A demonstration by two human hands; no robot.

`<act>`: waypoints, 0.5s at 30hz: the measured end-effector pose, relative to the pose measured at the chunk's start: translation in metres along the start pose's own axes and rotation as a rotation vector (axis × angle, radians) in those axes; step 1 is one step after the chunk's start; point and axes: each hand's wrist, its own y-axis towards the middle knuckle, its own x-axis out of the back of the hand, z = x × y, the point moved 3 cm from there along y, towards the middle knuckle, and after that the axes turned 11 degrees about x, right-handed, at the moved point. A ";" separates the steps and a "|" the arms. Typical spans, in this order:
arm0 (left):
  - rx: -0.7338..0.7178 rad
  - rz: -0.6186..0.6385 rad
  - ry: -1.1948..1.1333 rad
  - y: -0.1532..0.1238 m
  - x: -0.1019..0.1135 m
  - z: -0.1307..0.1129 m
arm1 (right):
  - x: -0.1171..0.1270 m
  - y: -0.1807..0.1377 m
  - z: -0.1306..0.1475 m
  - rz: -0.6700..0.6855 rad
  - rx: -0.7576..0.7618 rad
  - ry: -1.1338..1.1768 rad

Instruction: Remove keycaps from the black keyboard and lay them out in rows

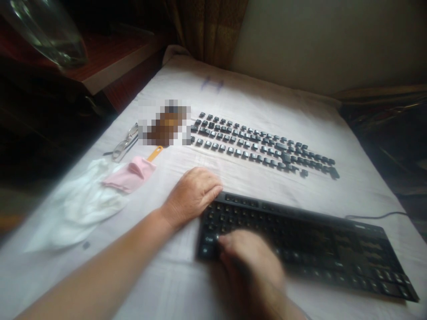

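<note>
Head view is showing, nearest of all, the right hand [248,262] blurring over the near-left corner of the black keyboard [333,246], its fingers curling narrow with the tips pressing down among the key sockets; whether it is pinching anything I cannot tell. The keyboard is lying with its long axis running left to right, slanting nearer toward the right, on the cloth-covered counter [267,106]. Just beyond, the left hand [193,193] is resting palm down, loosely closed and holding nothing, fingertips touching the keyboard's far-left corner. To the left, a white cloth [83,204] and a pink cloth [128,175] are lying near it. Farther back, loose keycaps [263,144] are sitting in rows parallel to the keyboard, well apart from both hands.
</note>
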 end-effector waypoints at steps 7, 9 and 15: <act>0.012 0.029 0.013 -0.001 0.000 -0.001 | 0.006 0.005 0.003 -0.167 -0.108 0.043; 0.012 0.024 0.009 0.000 0.000 0.000 | 0.007 0.005 0.003 -0.183 -0.135 0.062; 0.038 -0.048 -0.133 0.000 0.006 0.001 | 0.013 0.004 -0.004 -0.188 -0.187 -0.001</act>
